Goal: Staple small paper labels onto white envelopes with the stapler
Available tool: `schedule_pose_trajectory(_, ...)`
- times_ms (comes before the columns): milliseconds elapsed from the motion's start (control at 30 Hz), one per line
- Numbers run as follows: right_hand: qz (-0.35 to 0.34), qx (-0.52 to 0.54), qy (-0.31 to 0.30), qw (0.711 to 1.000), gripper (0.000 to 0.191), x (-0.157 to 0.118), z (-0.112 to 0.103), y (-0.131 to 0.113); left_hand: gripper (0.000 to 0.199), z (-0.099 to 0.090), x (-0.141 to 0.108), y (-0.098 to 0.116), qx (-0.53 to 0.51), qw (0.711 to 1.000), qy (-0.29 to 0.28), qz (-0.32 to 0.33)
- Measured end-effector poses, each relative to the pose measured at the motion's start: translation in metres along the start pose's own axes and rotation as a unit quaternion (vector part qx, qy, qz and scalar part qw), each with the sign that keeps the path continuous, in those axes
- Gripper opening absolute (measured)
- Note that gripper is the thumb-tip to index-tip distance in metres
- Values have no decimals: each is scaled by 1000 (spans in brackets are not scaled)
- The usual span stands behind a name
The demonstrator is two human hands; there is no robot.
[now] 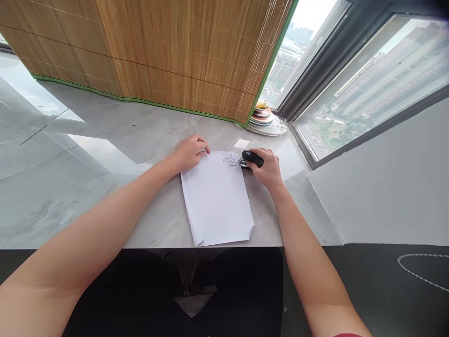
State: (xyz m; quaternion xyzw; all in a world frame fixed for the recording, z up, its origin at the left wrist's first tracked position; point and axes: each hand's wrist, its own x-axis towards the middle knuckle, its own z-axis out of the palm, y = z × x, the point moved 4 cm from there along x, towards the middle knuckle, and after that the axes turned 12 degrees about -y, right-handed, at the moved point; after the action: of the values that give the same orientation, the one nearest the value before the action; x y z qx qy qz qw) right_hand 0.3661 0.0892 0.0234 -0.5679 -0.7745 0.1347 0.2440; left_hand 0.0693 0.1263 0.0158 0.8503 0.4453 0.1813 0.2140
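White paper (217,201) lies on the grey marble-look counter, its lower corners bent. Many staples (230,159) cluster near its upper right corner. With curled fingers, my left hand (191,153) grips the paper's upper left corner. My right hand (268,168) is closed round a black stapler (252,158), whose jaw end meets the paper's right edge beside the staples. Whether the stapler is pressed down fully, I cannot tell.
A bamboo blind (157,56) with green edging hangs over the far side of the counter (150,224). Stacked plates (262,122) stand in the corner by the window (372,93). A white cord (417,255) shows at lower right.
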Motion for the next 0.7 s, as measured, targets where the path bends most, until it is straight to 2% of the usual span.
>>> schedule_pose_trajectory(100, 1, -4, -2, 1000, 35, 0, -1, -1, 29, 11, -2, 21, 84, 994, -26, 65)
schedule_pose_trajectory(200, -2, -11, -3, 1000, 34, -1, -1, -4, 37, 28, -5, 39, 87, 979, -129, 133)
schedule_pose_trajectory(267, -4, -17, -9, 1000, 34, -2, -2, -8, 46, 37, -7, 45, 80, 970, -183, 141)
schedule_pose_trajectory(333, -9, -21, -22, 999, 35, -4, -2, -14, 51, 42, -7, 48, 67, 967, -208, 130)
schedule_pose_trajectory(500, -38, 4, -46, 998, 40, -7, 1, -31, 54, 49, -6, 45, 25, 973, -194, 121)
schedule_pose_trajectory(600, -42, 11, -35, 998, 43, -8, 5, -36, 52, 53, -5, 43, 18, 974, -176, 140)
schedule_pose_trajectory(700, -39, -3, -24, 999, 42, -9, 12, -39, 51, 56, -6, 44, 32, 972, -186, 143)
